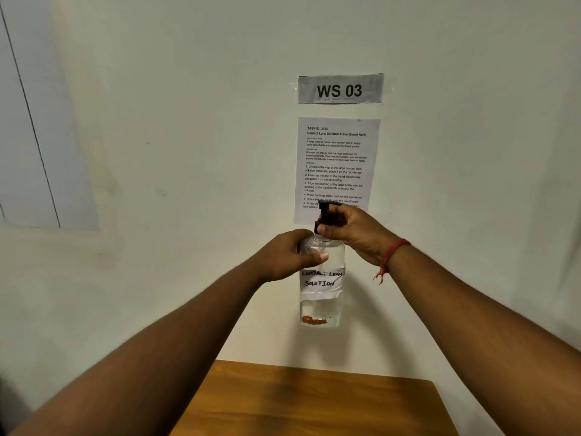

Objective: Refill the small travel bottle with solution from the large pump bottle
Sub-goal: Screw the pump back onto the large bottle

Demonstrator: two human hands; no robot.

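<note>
Left hand (287,254) is closed around the upper body of the large pump bottle (322,297), which is held upright in the air above the far edge of the wooden table (314,401). Right hand (352,229) grips the black pump head (325,215) at the bottle's top. A handwritten label (321,279) reads "CONTACT LENS SOLUTION". Clear liquid fills the lower part. A printed instruction sheet (338,158) hangs on the wall behind.

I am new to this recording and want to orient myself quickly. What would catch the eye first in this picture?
First, the clear pump bottle held up in mid-air at the centre, with a handwritten label reading "Contact Lens Solution". The left hand grips its shoulder and the right hand closes on the black pump. Behind, on the wall, hang a "WS 03" sign and an instruction sheet; a wooden table lies below.
</note>
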